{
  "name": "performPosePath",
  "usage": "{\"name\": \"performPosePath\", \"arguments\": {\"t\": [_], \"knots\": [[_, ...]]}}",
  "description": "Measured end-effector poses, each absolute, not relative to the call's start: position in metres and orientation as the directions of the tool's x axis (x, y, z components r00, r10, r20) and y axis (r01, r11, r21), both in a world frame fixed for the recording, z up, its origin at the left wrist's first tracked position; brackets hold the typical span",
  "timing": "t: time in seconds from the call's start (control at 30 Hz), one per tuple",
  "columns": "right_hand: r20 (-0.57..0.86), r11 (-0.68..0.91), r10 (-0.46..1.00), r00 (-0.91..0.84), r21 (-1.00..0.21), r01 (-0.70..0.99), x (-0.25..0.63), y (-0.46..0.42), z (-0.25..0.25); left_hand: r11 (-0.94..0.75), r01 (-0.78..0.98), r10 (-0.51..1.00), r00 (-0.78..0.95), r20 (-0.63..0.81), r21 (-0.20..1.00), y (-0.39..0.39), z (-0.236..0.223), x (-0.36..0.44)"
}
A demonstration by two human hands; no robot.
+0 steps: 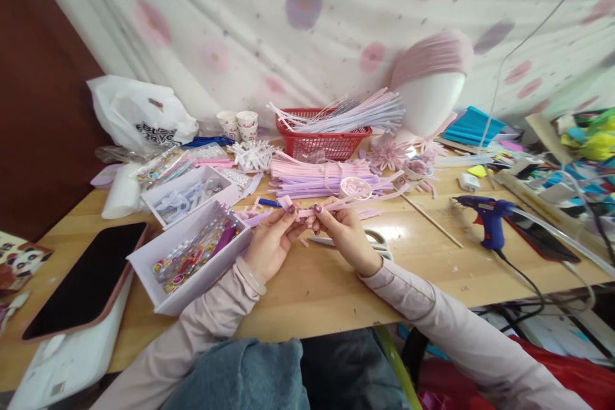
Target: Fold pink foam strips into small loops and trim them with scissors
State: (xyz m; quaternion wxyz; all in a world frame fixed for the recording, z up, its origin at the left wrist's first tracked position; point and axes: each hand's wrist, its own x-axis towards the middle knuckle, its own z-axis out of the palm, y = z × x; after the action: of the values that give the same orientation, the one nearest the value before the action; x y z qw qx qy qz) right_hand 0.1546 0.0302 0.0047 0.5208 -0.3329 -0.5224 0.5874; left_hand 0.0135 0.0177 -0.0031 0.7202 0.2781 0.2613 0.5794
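Both hands meet over the middle of the wooden table, fingertips close together. My left hand (pixel 272 243) pinches one end of some pale pink pipe cleaners (pixel 372 199), where a short looped piece sticks up. My right hand (pixel 346 235) pinches them a little further along, and their loose ends stretch out to the right. Partly under my right hand lie scissors (pixel 379 242) with pale handles. Just behind the hands stands a paper cup (pixel 355 188) with small pink pieces in it. Bundled pink and purple pipe cleaners (pixel 317 176) lie behind that.
White boxes of beads (pixel 192 256) and trimmings (pixel 189 195) stand at left, near a phone (pixel 91 278). A red basket (pixel 321 144) of pipe cleaners and a mannequin head (pixel 430 96) are at the back. At right are a wooden stick (pixel 432 222) and a corded blue glue gun (pixel 490 218).
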Motion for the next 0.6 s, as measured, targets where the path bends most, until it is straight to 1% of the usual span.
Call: {"name": "performPosePath", "arguments": {"t": [0.13, 0.27, 0.43, 0.53, 0.6], "knots": [[0.183, 0.135, 0.963, -0.196, -0.963, -0.232, 0.153, 0.027, 0.005, 0.020, -0.557, 0.995, 0.092, 0.038, 0.830, 0.017, -0.002, 0.014], [0.200, 0.161, 0.960, -0.196, -0.967, -0.198, 0.152, 0.024, 0.004, -0.034, -0.431, 0.999, -0.005, 0.035, 0.902, 0.017, -0.006, 0.016], [0.248, 0.239, 0.964, -0.099, -0.966, -0.099, 0.159, 0.027, 0.005, -0.060, -0.390, 0.986, -0.167, -0.006, 0.919, 0.018, -0.008, 0.019], [0.276, 0.276, 0.961, -0.007, -0.960, -0.038, 0.170, 0.030, 0.006, -0.046, -0.433, 0.983, -0.179, -0.036, 0.900, 0.017, -0.007, 0.021], [0.317, 0.318, 0.948, 0.010, -0.947, -0.046, 0.181, 0.032, 0.009, -0.017, -0.495, 0.986, -0.151, -0.067, 0.869, 0.018, -0.006, 0.021]]}}
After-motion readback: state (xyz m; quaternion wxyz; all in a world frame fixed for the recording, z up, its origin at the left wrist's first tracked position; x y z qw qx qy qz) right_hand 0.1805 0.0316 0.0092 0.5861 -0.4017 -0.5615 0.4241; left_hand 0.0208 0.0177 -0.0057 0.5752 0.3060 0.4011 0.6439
